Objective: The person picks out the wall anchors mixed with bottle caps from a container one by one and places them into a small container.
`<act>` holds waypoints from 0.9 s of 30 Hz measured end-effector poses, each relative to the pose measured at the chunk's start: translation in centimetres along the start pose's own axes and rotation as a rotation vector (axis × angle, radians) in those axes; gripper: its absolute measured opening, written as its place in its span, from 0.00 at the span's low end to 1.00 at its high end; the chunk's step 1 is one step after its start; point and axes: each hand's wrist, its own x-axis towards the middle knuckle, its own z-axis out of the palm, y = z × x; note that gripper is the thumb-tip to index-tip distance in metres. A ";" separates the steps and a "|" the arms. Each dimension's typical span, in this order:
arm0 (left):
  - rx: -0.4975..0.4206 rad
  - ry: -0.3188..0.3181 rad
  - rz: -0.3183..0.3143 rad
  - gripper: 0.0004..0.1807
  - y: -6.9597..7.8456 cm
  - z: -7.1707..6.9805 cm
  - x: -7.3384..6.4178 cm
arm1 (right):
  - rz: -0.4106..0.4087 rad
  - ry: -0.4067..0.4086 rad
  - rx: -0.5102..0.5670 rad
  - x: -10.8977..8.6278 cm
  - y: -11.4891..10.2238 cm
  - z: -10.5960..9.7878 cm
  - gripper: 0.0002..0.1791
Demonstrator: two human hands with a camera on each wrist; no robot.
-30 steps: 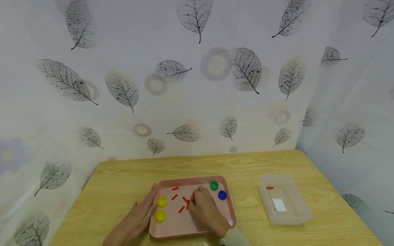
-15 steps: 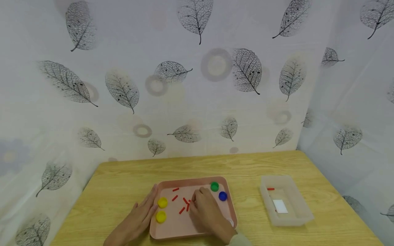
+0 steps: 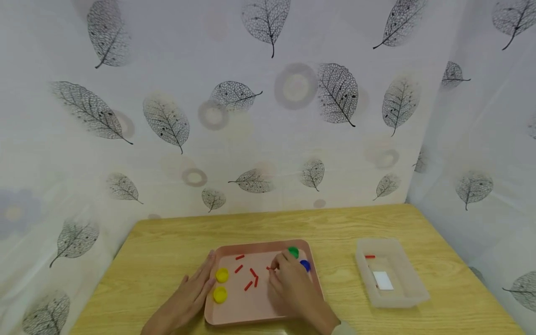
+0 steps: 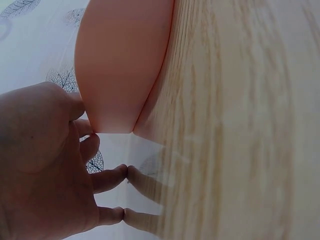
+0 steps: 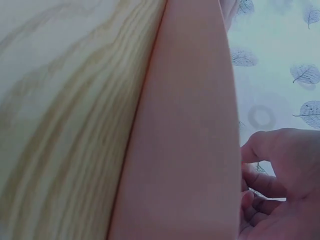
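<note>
A shallow pink tray (image 3: 234, 311) lies on the wooden table. My left hand (image 3: 188, 294) rests beside its left rim with the fingers extended, the fingertips at the tray's side. Over the tray's right half, my right hand (image 3: 293, 284) pinches a small red stick (image 3: 268, 268), one end poking out left of the fingertips. Several more red sticks (image 3: 253, 272) lie scattered on the tray floor. Two yellow round caps (image 3: 219, 294) sit along the left side. Near the right hand are a green cap (image 3: 293, 252) and a blue cap (image 3: 305, 265), both partly covered by it.
Right of the tray stands a translucent plastic box (image 3: 408, 298) holding a red stick (image 3: 370, 257) and a white rectangular piece (image 3: 383, 280). A leaf-patterned curtain (image 3: 251, 139) hangs behind the table (image 3: 176, 232) and along both sides.
My right hand has moved right and slightly back from the stick cluster, carrying one red stick, and now overlaps the green and blue caps. My left hand has stayed at the tray's rim.
</note>
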 end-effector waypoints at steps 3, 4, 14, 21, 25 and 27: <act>0.002 0.007 0.004 0.34 0.0 0.0 0.0 | -0.061 0.060 -0.029 -0.3 0.4 -0.4 0.09; 0.004 0.007 0.006 0.34 0.0 0.0 -0.1 | -0.081 0.083 -0.042 -0.3 0.5 -0.6 0.10; -0.009 -0.001 -0.015 0.34 0.1 0.1 0.0 | -0.153 0.181 -0.012 -1.1 1.5 -2.9 0.15; -0.007 -0.011 -0.019 0.34 -0.1 0.3 -0.2 | -0.124 0.168 0.084 -2.1 2.4 -4.5 0.18; -0.013 -0.008 -0.019 0.34 -0.1 0.2 0.0 | -0.171 0.198 0.126 -2.6 3.1 -5.1 0.16; -0.017 -0.005 -0.021 0.34 -0.1 0.1 -0.1 | -0.212 0.218 0.136 -2.8 3.5 -5.4 0.16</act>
